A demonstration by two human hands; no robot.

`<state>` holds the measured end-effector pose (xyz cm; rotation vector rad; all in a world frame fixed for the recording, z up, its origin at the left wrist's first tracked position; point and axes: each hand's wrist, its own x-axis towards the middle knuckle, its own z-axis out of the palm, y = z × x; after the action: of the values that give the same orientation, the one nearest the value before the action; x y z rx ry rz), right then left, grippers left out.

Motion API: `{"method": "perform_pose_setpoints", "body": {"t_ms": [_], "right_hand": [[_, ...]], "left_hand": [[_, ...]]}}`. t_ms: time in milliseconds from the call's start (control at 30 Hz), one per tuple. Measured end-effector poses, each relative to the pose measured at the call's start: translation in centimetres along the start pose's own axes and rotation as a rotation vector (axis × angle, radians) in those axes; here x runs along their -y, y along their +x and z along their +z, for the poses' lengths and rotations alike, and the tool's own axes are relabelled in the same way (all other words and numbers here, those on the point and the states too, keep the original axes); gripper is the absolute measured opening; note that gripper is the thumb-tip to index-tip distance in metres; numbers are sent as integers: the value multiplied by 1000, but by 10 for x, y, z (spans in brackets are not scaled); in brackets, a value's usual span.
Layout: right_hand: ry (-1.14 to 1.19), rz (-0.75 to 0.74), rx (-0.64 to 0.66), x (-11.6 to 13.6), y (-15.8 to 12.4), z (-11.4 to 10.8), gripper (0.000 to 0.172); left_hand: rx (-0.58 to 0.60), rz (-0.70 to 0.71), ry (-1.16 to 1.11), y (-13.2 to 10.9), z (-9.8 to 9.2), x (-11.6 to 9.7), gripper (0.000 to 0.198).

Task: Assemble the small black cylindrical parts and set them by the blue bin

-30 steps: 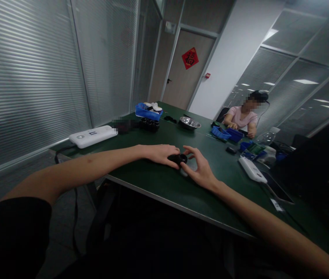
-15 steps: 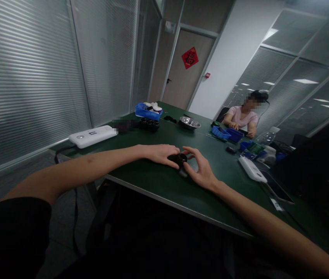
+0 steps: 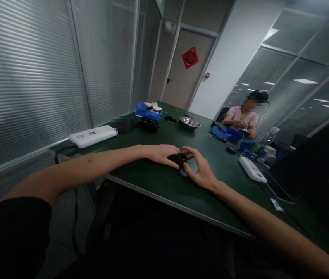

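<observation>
A small black object [image 3: 182, 157] with a round opening on top rests on the green table [image 3: 141, 174], near its front edge. My left hand [image 3: 162, 154] holds it from the left, thumb in front and fingers behind. From the right, my right hand [image 3: 198, 167] grips the rounded end between thumb and fingers. Both hands are closed on this one object, which they partly cover. Its underside is hidden.
Farther back are a metal bowl [image 3: 190, 123], a blue basket [image 3: 148, 111] and black parts [image 3: 149, 124]. White devices lie left [image 3: 93, 136] and right [image 3: 252, 169]. Blue trays [image 3: 220, 133] and a bottle [image 3: 269, 136] stand near a seated person [image 3: 243, 116].
The seated person's hands have lifted a little and now hold a small item. My own hands and the black object look almost unchanged.
</observation>
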<state>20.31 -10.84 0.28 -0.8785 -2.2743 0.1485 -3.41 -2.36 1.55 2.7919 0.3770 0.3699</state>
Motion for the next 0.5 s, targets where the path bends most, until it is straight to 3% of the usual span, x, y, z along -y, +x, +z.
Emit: {"method": "perform_pose_setpoints", "body": {"t_ms": [233,500], "right_hand": [[-60,62,-54,0,2,2,57],[-26,12,-5,2,1,0,55]], "left_hand": [[17,-41,8,-2,-3,-4,56],[4,-29,-13,-1,-1,-3,57]]}}
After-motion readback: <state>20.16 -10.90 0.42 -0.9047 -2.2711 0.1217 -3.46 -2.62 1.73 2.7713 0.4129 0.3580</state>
